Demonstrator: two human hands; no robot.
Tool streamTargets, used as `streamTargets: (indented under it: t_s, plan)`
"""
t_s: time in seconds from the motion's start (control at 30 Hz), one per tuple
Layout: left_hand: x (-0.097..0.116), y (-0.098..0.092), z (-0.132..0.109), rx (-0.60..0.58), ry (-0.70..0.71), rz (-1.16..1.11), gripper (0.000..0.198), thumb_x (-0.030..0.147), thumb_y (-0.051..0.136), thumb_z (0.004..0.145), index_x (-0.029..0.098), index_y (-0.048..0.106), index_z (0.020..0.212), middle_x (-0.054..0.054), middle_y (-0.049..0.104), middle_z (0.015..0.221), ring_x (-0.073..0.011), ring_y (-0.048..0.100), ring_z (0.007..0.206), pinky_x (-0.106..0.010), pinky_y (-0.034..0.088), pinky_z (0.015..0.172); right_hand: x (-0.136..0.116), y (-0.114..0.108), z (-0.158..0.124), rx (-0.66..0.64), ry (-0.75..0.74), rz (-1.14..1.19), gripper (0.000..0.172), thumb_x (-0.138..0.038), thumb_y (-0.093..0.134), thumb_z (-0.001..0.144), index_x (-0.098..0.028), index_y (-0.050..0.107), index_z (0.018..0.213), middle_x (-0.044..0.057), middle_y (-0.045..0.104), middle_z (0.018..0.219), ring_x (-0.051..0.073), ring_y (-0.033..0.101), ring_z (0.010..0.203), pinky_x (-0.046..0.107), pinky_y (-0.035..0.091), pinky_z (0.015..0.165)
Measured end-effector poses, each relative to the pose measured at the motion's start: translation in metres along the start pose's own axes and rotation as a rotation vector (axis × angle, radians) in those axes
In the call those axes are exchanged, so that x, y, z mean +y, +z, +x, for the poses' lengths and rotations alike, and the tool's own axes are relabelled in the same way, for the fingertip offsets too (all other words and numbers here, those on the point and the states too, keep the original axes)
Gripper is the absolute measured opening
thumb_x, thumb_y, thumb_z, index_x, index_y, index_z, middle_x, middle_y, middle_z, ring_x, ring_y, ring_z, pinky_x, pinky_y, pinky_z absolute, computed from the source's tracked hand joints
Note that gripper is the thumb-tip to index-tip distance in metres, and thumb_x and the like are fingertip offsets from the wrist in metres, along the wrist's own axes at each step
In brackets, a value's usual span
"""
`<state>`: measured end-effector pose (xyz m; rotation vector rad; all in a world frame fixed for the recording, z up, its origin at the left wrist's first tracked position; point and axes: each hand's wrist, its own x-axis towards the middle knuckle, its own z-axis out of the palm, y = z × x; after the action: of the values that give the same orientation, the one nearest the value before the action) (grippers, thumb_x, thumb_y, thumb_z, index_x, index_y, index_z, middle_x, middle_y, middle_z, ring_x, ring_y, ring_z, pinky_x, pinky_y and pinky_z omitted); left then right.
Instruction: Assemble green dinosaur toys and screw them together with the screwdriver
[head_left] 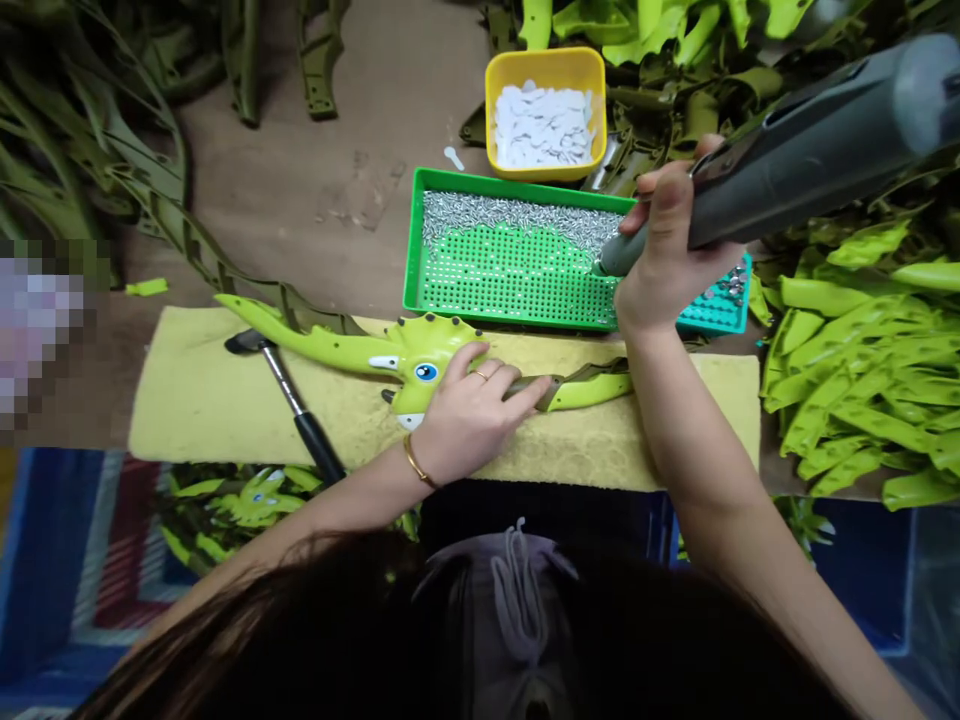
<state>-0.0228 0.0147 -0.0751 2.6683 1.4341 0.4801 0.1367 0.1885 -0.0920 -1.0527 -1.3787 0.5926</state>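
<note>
**Left hand on a green toy head [427, 355], right hand [664, 250] around a grey power tool [795, 170]**

The left fingers [517, 385] lie close together, pressed over the lower part of the toy head and a dark olive strip [592, 372] running off to the right; the palm hides what lies beneath it. A ring [480, 375] and a gold bangle [418, 462] sit on that left hand [472, 415]. The right fingers [667, 215] curl tightly around the tool, whose far end runs off the upper right edge. Its tip [609, 262] is over a green tray [480, 178] of silver pins; whether it touches them is hard to make out. A teal block [720, 315] is partly hidden behind the right wrist. Under the toy lies a yellow foam pad [187, 400], with a hammer [289, 390] beside it. A yellow box [545, 62] of white bits stands top centre, green plastic parts [862, 370] heap up at right, and a blurred patch [37, 330] covers the left edge.
</note>
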Motion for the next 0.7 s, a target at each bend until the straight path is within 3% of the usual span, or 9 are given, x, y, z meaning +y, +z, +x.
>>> streamTargets:
  t_s: [0.1,0.2,0.33,0.43,0.53,0.7]
  plan:
    - [-0.001,0.002,-0.001,0.014,-0.034,-0.053,0.024,0.03,0.053,0.093,0.015,0.065,0.107,-0.007,0.072,0.096,-0.0208,0.064,0.09,-0.047,0.043,0.099,-0.005,0.005,-0.002,0.046,-0.044,0.027,0.048,-0.071,0.047,0.083,-0.026,0.058,0.096,0.0,0.056,0.071,0.015,0.061,0.066,0.032,0.055,0.063]
    - [-0.001,0.002,-0.002,0.019,-0.03,-0.078,0.021,0.029,0.053,0.093,0.015,0.065,0.102,-0.007,0.073,0.095,-0.0208,0.065,0.09,-0.047,0.042,0.099,-0.014,0.011,0.004,0.158,-0.123,0.146,0.041,-0.068,0.06,0.078,-0.028,0.058,0.085,-0.002,0.056,0.07,0.013,0.054,0.053,0.031,0.05,0.051]
    - [-0.002,0.0,0.0,0.006,-0.029,-0.09,0.022,0.03,0.053,0.093,0.015,0.066,0.102,-0.006,0.073,0.093,-0.0206,0.065,0.088,-0.046,0.042,0.099,-0.046,-0.001,0.004,0.244,-0.202,0.36,0.029,-0.055,0.071,0.075,-0.033,0.064,0.093,-0.006,0.062,0.073,0.007,0.049,0.045,0.025,0.042,0.041]
    - [-0.002,0.0,0.002,-0.011,-0.048,-0.107,0.023,0.031,0.053,0.093,0.015,0.067,0.101,-0.006,0.073,0.092,-0.0215,0.065,0.088,-0.048,0.041,0.1,-0.083,-0.021,-0.02,0.198,-0.196,0.423,0.025,-0.053,0.064,0.081,-0.035,0.068,0.097,-0.007,0.061,0.074,0.003,0.047,0.044,0.021,0.041,0.042]
    - [-0.002,0.003,0.002,-0.026,-0.08,-0.147,0.023,0.031,0.052,0.092,0.015,0.068,0.1,-0.007,0.073,0.094,-0.0227,0.065,0.089,-0.051,0.04,0.1,-0.109,-0.04,-0.058,0.078,-0.155,0.407,0.031,-0.056,0.066,0.078,-0.035,0.069,0.099,-0.007,0.059,0.068,0.004,0.042,0.038,0.02,0.038,0.034]
    - [-0.002,0.006,0.003,-0.022,-0.114,-0.182,0.025,0.032,0.049,0.091,0.018,0.069,0.099,-0.004,0.07,0.09,-0.023,0.064,0.089,-0.054,0.04,0.1,-0.105,-0.055,-0.1,-0.053,-0.151,0.192,0.041,-0.067,0.059,0.077,-0.044,0.058,0.111,-0.005,0.057,0.072,0.009,0.046,0.042,0.025,0.044,0.036]
